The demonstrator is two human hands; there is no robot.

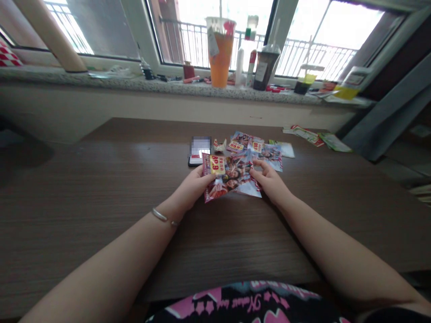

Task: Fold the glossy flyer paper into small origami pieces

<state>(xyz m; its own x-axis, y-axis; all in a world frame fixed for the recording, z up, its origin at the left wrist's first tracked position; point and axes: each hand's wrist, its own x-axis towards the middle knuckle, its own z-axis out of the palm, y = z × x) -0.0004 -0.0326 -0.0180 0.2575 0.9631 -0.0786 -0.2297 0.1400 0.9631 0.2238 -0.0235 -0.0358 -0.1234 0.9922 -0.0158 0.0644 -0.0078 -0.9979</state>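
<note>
Between both hands, above the table, is a shiny printed packet (232, 177) with pictures of people and a yellow price patch. My left hand (193, 186) pinches its left end, thumb on top. My right hand (269, 179) grips the right end, with the thumb on its front and the fingers partly hidden behind. Just beyond it lie similar packets (269, 152), flat and overlapping on the table. A phone (199, 150) with a lit, partly blurred screen rests beyond my left hand. Next to the phone is a small crumpled wrapper (220, 146).
Several flat green and red packages (310, 135) lie at the table's back right. Along the granite windowsill (117, 83) stand an orange drink cup (220, 54), a dark drink cup (265, 67), bottles and small items. A grey curtain (384, 116) hangs at the right.
</note>
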